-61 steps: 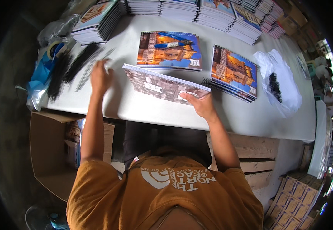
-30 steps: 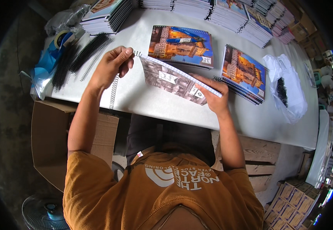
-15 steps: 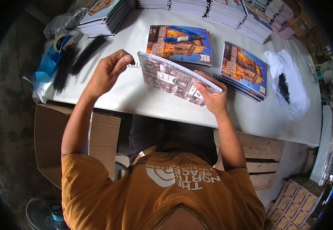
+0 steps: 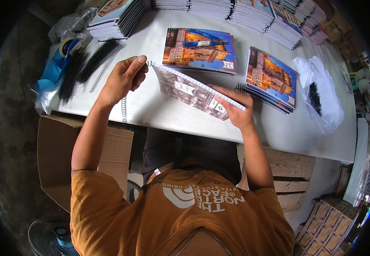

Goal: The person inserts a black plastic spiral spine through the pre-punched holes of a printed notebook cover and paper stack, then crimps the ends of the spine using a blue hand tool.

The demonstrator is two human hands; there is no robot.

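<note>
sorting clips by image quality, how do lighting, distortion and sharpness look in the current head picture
Head view: the white tabletop has its right edge bowed by fisheye distortion; head view: the grey-brown paper notebook looks fairly sharp, the pale thin spiral coil below the left hand lower in contrast; head view: the dark round fan sits in dim light, while the right rim shows blown-out highlights.

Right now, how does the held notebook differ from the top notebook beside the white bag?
The held notebook shows a greyish face; the top notebook, an orange and blue one. The held notebook tilts in the right hand; the top notebook lies flat. Coil shows only at the held notebook's left end, but along the top notebook's far edge. Both carry printed pictures.
</note>
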